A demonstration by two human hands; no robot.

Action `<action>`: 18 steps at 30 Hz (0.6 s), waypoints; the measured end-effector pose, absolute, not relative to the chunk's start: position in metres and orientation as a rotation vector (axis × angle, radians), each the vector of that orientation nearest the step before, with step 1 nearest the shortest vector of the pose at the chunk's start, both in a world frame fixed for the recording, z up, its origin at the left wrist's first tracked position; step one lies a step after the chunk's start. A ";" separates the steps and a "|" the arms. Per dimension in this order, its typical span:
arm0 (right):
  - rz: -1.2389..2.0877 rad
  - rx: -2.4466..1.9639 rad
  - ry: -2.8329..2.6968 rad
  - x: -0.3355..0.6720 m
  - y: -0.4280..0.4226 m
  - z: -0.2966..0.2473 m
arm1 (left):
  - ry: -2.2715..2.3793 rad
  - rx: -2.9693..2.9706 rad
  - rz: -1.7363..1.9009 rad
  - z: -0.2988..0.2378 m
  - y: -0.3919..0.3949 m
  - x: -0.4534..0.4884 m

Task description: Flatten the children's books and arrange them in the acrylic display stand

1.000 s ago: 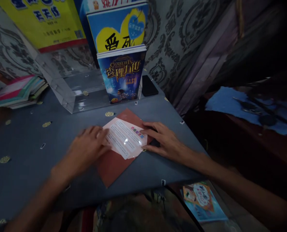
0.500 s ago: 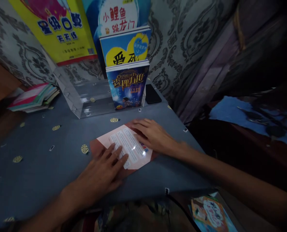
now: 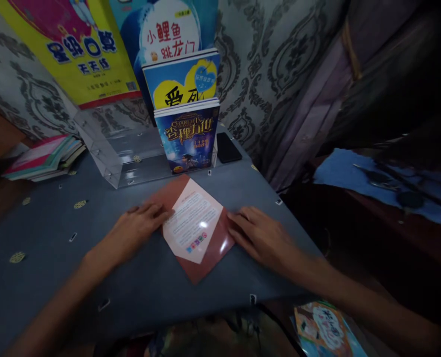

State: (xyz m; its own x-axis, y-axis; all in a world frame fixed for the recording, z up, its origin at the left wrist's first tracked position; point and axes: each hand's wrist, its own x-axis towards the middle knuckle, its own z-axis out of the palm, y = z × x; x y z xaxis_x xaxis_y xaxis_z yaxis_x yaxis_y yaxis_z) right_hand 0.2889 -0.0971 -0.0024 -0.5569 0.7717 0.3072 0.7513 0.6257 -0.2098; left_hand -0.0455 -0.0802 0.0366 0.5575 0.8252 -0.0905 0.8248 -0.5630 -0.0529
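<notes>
A glossy reddish-brown sheet of paper [image 3: 218,250] with a pale printed panel in its middle lies turned on the table, its edges forming angled corners. The panel bears lines of small text and a few coloured marks. At the sheet's left edge, my left hand [image 3: 140,223] has its fingers closed on the paper, their tips over the border. The right corner is between the thumb and fingers of my right hand [image 3: 255,235]. The sheet's underside is hidden.
Behind the sheet, a clear acrylic stand [image 3: 111,166] holds upright books, with a blue one [image 3: 191,141] in front. A dark phone [image 3: 228,148] lies beside it. Stacked booklets [image 3: 42,156] are at the left. Another book [image 3: 324,329] sits below the table's front edge.
The sheet has turned and a far corner now points toward the stand. My left hand moved from the sheet's near side to its left edge; my right hand moved nearer, to its right corner.
</notes>
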 end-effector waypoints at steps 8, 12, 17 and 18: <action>0.453 -0.956 -2.574 0.249 -0.142 0.016 | -1.547 -2.894 -0.103 0.040 -0.045 -0.030; 0.441 -0.963 -2.649 0.228 -0.105 0.026 | -1.596 -2.825 -0.134 0.035 -0.036 -0.022; 0.199 -0.909 -2.570 0.198 -0.044 0.014 | -1.531 -2.709 -0.279 0.015 -0.021 -0.013; 0.184 -0.933 -2.567 0.194 -0.035 0.009 | -1.536 -2.691 -0.289 0.011 -0.019 -0.011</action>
